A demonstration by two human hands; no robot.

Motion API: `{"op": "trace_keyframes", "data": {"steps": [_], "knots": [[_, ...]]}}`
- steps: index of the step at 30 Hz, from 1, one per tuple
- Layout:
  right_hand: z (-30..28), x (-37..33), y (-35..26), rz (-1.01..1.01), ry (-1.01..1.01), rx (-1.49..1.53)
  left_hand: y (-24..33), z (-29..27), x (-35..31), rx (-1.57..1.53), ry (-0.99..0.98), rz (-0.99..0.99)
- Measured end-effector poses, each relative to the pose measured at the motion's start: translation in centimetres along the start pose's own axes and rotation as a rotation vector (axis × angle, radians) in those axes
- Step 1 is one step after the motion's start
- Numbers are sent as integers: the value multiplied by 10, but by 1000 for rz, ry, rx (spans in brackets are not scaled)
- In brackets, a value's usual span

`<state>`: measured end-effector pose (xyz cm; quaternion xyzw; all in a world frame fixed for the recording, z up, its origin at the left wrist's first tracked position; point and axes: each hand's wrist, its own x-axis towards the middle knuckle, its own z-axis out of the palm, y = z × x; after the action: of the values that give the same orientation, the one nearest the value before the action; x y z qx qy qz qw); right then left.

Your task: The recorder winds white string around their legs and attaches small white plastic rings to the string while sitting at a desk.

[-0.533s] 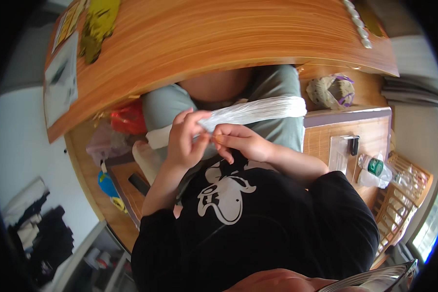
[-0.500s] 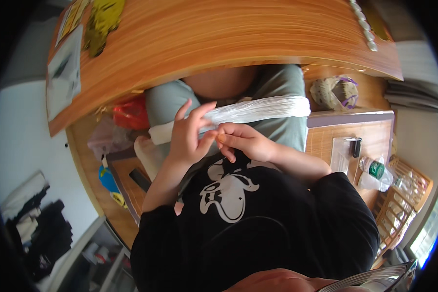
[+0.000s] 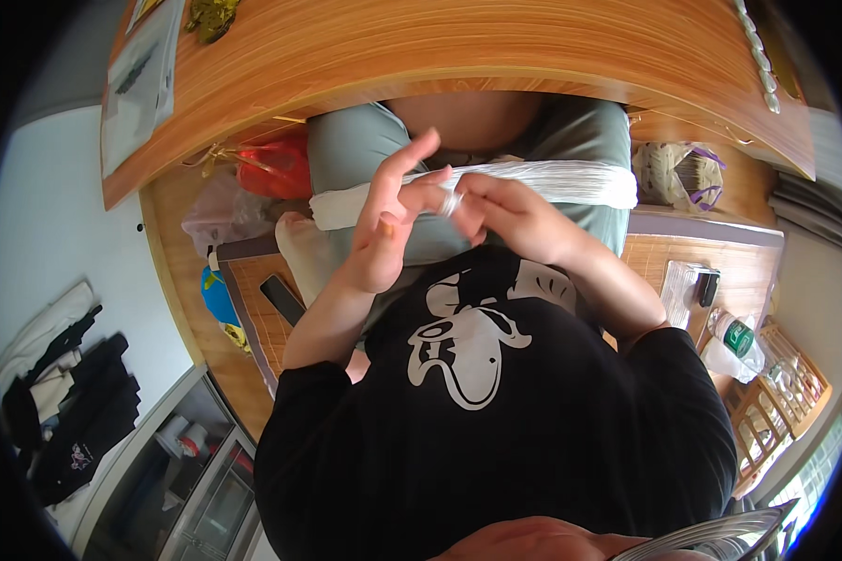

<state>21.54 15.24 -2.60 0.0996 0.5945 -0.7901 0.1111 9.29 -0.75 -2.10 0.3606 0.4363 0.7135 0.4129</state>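
A long white rolled bundle (image 3: 571, 179), thin plastic or cloth, lies across my lap over grey-green trousers (image 3: 346, 150), just below the table edge. My right hand (image 3: 510, 213) is closed around its middle. My left hand (image 3: 388, 229) meets it from the left and pinches the bundle with thumb and lower fingers, while the index and middle fingers stick up and apart. The bundle's left end (image 3: 337, 208) pokes out past my left hand. My black shirt with a white cartoon print (image 3: 468, 346) fills the lower picture.
A wooden table top (image 3: 458, 47) curves across the upper picture with papers (image 3: 140, 84) at its left end. Under it sit a red bag (image 3: 276, 168) and a woven bag (image 3: 674, 173). A dark phone (image 3: 283, 299) lies on a mat, a water bottle (image 3: 734, 341) at right, dark clothes (image 3: 75, 411) at left.
My left hand has risen a little and its upper fingers have spread further up. The bundle stays across my lap in both hands.
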Motion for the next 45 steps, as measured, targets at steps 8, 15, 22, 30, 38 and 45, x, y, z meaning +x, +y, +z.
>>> {"op": "trace_keyframes", "data": {"steps": [8, 15, 22, 30, 38, 45], "knots": [[4, -9, -20, -17, 97, -167, -6, 9, 9, 430, 120, 209], [2, -16, -23, -127, 289, 24, 5, -4, 11, 676, -132, -14], [9, -16, 0, 79, 186, -213, -7, 2, 6, 312, 31, -49], [18, -27, -17, -71, 194, -180, -10, 0, 9, 637, -27, 18], [-8, -10, 5, -2, 218, -98, -6, 0, 4, 217, -39, -14], [14, -15, -12, -140, 295, 197, -9, -1, 12, 1042, -137, 188]]}}
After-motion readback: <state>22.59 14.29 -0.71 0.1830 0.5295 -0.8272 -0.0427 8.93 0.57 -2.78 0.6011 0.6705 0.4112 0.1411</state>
